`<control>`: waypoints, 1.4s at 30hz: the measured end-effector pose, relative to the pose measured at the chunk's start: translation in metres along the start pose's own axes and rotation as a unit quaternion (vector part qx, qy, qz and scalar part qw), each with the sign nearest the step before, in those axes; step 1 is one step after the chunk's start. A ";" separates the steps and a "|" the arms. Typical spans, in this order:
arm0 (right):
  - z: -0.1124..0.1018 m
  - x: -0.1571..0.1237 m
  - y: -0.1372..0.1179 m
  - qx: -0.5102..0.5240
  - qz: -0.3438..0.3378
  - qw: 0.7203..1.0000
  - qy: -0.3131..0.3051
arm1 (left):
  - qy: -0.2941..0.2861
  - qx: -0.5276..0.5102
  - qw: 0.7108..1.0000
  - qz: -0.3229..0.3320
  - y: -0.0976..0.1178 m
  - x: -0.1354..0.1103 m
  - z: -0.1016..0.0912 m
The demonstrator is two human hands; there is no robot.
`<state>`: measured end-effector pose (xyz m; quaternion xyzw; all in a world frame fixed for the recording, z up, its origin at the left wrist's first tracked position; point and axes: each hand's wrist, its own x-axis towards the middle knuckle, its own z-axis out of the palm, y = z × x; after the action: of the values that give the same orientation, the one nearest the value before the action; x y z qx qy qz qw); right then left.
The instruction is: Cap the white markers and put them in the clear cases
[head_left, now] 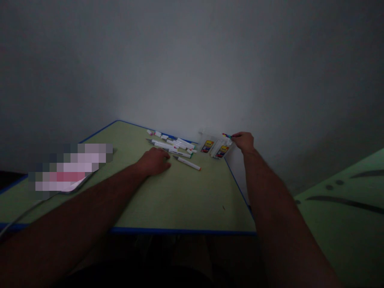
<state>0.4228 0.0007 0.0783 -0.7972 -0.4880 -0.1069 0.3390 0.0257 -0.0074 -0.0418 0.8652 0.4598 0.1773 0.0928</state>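
Note:
My left hand (154, 161) lies on the table beside a group of white markers (163, 145), its fingers slightly bent and apart, with nothing visible in them. Just right of its fingertips, a single white marker with an orange end (189, 163) lies apart from the others. My right hand (244, 142) is at the top of a clear plastic case (221, 150) with a yellow label. Its fingers are pinched on a marker among coloured marker ends; the grip is small and dim. A second clear case (207, 145) stands left of the first.
The pale green table (192, 200) has a blue edge and meets a grey wall (180, 72) at the back. On the left lies a blurred-out, flat device (75, 170) with a white cable (24, 214). A green panel with dark markings (354, 192) is at the right.

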 end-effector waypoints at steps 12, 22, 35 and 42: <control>0.007 0.006 0.006 0.040 -0.014 0.998 0.039 | 0.001 -0.011 1.000 -0.002 -0.001 0.000 0.002; 0.011 -0.024 -0.028 0.235 -0.005 0.960 0.149 | -0.002 -0.010 1.000 -0.004 -0.003 0.002 0.004; 0.046 -0.136 -0.059 0.274 -0.001 0.960 -0.051 | -0.013 -0.007 1.000 -0.004 -0.003 -0.001 -0.005; 0.052 -0.146 -0.050 0.182 -0.087 0.976 -0.088 | -0.023 0.020 0.999 0.008 -0.002 -0.003 -0.008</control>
<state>0.2986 -0.0537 -0.0117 -0.6829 -0.5946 0.0248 0.4237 0.0199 -0.0091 -0.0357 0.8743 0.4544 0.1484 0.0844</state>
